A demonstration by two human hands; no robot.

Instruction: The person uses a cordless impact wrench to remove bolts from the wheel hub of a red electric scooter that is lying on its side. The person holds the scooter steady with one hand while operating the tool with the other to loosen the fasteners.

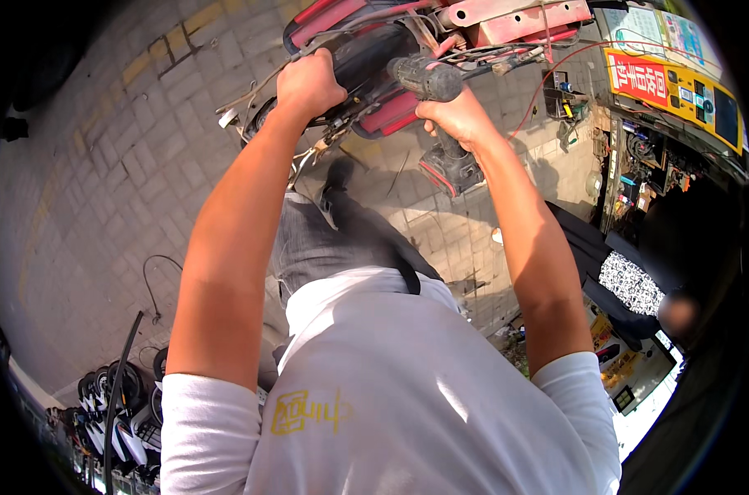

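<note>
My right hand is wrapped round the handle of a dark cordless drill. The drill's chuck end points left, and its battery, trimmed in red, hangs below my fingers. At the front of a partly stripped red scooter, my left hand is closed in a fist. What lies inside that fist is hidden. Beside it runs a black curved part of the scooter, and loose wires and cables dangle just below. The drill is held over the scooter's near side; whether its tip touches anything cannot be made out.
Paving bricks cover the ground. Right of me stand a yellow-and-red sign and a cluttered bench with tools and small parts. A person in a patterned garment is close on the right. Parked scooters line the lower left.
</note>
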